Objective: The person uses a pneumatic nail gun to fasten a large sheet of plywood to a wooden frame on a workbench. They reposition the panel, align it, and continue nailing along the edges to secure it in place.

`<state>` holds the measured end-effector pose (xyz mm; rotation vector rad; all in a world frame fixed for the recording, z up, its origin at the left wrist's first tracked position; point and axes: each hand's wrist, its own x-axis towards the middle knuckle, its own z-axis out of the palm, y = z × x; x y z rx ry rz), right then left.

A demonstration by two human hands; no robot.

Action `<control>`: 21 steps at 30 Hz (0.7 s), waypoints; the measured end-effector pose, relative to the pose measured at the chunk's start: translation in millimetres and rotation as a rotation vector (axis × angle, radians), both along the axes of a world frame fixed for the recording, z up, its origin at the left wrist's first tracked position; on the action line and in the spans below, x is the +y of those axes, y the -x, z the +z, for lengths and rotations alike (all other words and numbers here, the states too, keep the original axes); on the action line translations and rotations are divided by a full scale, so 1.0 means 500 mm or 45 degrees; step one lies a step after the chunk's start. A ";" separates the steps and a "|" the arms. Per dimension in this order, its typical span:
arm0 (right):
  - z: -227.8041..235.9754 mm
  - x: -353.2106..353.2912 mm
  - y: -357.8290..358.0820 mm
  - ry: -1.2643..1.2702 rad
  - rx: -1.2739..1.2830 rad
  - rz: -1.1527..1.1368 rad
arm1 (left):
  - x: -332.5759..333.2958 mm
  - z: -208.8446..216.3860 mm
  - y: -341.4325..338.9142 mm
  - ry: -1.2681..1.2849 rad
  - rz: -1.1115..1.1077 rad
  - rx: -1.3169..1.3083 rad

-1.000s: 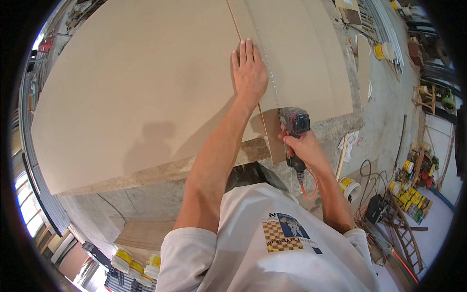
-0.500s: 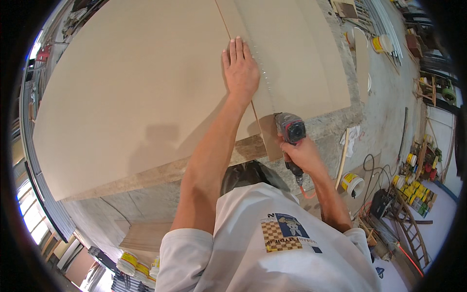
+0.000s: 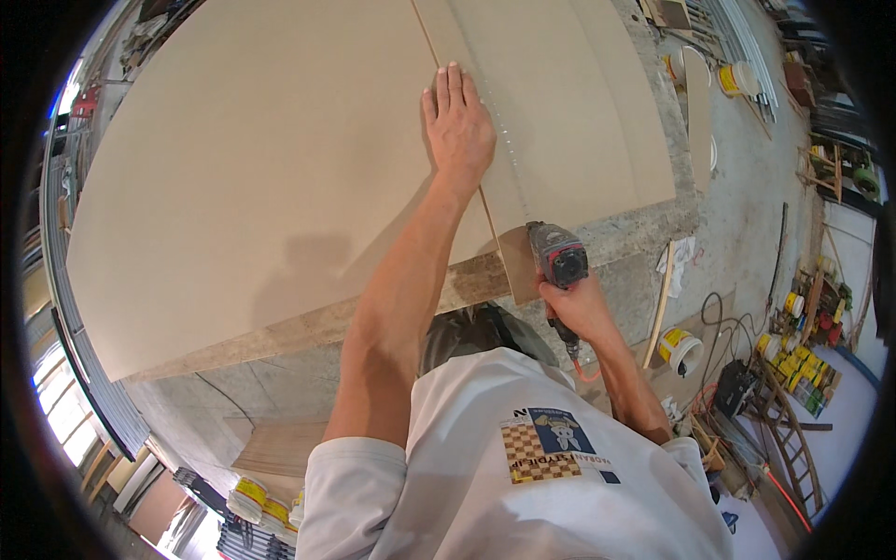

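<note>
Evidently, the right hand (image 3: 579,303) clamps a grey-black, red-trimmed power tool (image 3: 565,264) at the near end of a tan strip (image 3: 516,271).
Shirt (image 3: 448,467) bears lettering and checks; left hand (image 3: 462,140) lies flat over strip's edge.

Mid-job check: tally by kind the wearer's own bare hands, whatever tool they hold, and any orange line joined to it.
Bare hands, left hand and right hand: 2
Black-and-red handheld power tool: 1
Thin orange hose or cord: 1
Total: 4
</note>
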<state>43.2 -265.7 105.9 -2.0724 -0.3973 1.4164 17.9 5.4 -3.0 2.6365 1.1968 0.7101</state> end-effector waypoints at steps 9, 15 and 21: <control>-0.005 -0.025 0.011 -0.127 -0.046 -0.048 | 0.001 0.005 0.003 -0.004 -0.047 0.016; 0.022 -0.020 0.014 -0.097 0.041 -0.118 | -0.004 0.017 0.004 0.010 -0.046 0.029; -0.019 -0.046 0.010 -0.179 -0.077 -0.034 | -0.002 0.012 -0.002 0.011 -0.018 0.048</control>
